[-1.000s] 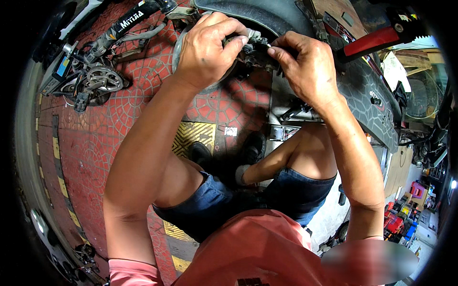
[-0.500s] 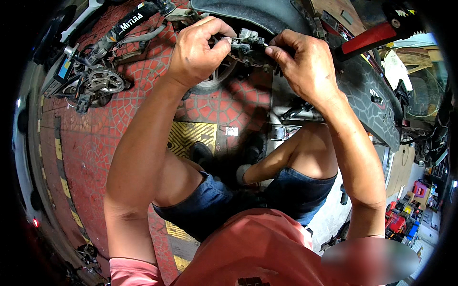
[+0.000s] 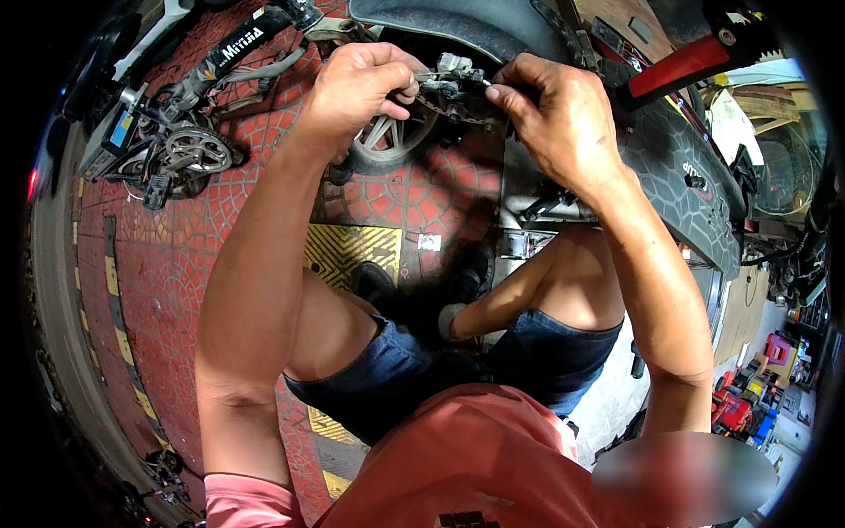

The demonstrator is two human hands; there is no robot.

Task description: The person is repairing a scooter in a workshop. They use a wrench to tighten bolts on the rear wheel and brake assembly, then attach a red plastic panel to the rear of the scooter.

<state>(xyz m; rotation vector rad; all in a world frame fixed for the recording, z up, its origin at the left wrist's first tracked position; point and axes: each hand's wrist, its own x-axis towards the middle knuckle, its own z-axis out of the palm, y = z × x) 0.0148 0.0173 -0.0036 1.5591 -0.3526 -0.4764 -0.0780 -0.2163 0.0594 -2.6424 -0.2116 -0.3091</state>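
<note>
A brake caliper [image 3: 454, 75] of silvery and dark metal sits between my hands, below the edge of a dark fender. Part of a brake disc [image 3: 475, 115] shows beneath it. To its left, my left hand [image 3: 352, 95] pinches a thin wire cable [image 3: 425, 74] that runs to the caliper; its lower fingers are curled. On the other side my right hand [image 3: 563, 114] has thumb and forefinger pressed together at the caliper's right end, where a small pale tip shows. What lies between those fingertips is mostly hidden. A spoked wheel [image 3: 392, 148] stands behind and below my left hand.
A folded bike frame with a crank [image 3: 198, 150] lies at the left on red paving [image 3: 422, 189]. A red-and-black bar [image 3: 682, 75] juts in from the upper right, above a dark patterned footboard [image 3: 673, 172]. A yellow ridged plate [image 3: 352, 246] lies near my shoes.
My left hand has shifted slightly left and down, and its fingers have changed their hold, leaving more wire visible beside the caliper. My right hand has hardly moved.
</note>
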